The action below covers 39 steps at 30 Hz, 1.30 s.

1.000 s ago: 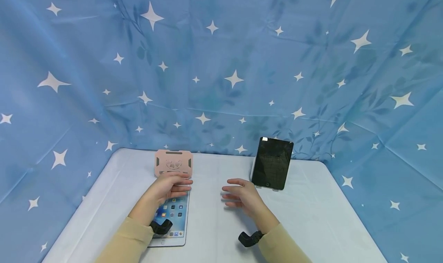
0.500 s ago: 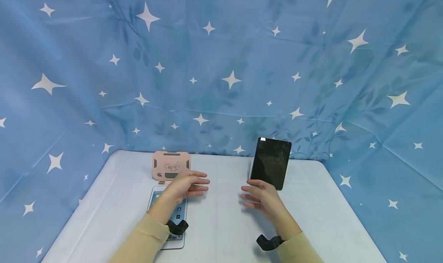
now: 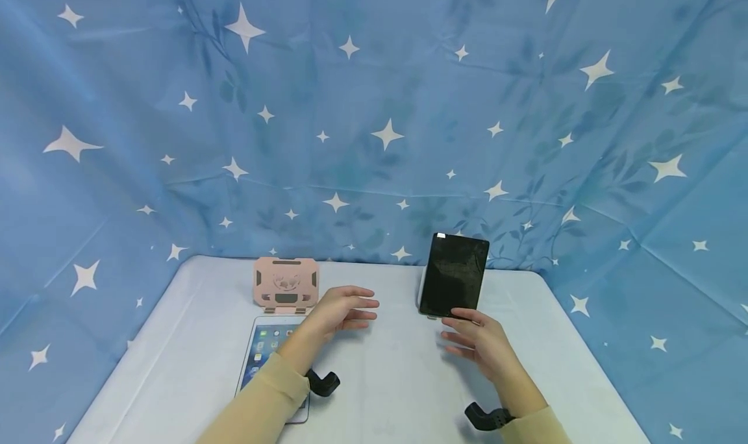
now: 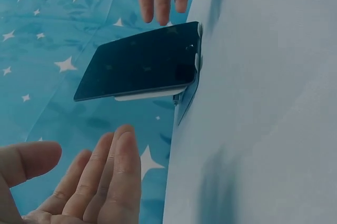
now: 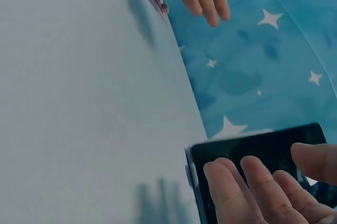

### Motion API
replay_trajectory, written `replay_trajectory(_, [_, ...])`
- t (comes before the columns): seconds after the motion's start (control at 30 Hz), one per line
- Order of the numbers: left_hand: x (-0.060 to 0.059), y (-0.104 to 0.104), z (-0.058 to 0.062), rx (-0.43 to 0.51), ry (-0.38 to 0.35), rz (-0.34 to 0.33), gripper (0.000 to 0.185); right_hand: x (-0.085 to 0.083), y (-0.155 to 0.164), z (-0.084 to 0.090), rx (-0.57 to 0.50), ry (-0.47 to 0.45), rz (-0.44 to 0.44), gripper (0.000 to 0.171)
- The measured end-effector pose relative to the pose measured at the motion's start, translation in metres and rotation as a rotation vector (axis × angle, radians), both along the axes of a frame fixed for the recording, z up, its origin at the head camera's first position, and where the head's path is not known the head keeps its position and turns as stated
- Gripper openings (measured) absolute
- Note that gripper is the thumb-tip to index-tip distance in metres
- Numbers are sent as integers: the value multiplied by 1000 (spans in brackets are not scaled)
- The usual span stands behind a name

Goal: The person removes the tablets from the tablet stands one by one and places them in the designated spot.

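- Just beyond the right hand [image 3: 482, 341], a dark tablet [image 3: 454, 275] stands propped upright near the far edge of the table [image 3: 397, 379], its black screen leaning back and facing the person; that tilt looks like the work of a pale stand behind it, whose edge shows in the left wrist view.
- Right hand: fingers [image 5: 247, 190] straight and loosely spread, holding nothing. The fingertips reach the tablet's lower edge, and the right wrist view shows them over the dark glass; whether they actually touch it I cannot tell.
- Left hand [image 3: 341, 308]: also relaxed and empty, fingers extended and pointing across towards the right hand, hovering above the table between the two devices.
- Just behind and to the outer side of the left hand, a pink stand [image 3: 286, 284] sits unfolded and vacant, its lip facing the person, so it appears ready to carry a device.
- Directly under the left forearm, a lit tablet [image 3: 265, 356] lies flat on the table, screen up with app icons showing, its far edge just beside the pink stand's foot.
- Both wrists carry black strap mounts [image 3: 323, 383], presumably holding the cameras.
- Blue starred cloth [image 3: 374, 106] hangs all around as a backdrop.
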State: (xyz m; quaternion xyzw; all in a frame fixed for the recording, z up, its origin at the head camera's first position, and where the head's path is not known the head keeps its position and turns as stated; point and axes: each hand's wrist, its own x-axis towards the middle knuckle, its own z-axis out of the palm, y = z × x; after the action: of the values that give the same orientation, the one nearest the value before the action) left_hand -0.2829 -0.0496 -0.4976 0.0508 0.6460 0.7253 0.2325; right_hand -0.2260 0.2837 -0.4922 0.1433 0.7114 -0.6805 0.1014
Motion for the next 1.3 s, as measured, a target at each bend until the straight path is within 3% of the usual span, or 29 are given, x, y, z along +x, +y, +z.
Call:
replay_trajectory(0.57, [-29, 32, 4, 29, 9, -45, 40, -4, 60, 10, 101, -9, -54, 69])
replay_trajectory(0.9, [-52, 55, 11, 58, -9, -42, 43, -27, 80, 22, 151, 15, -38, 63])
replay_trajectory(1.3, [-72, 75, 18, 51, 12, -46, 45, -49, 92, 27, 165, 52, -16, 65])
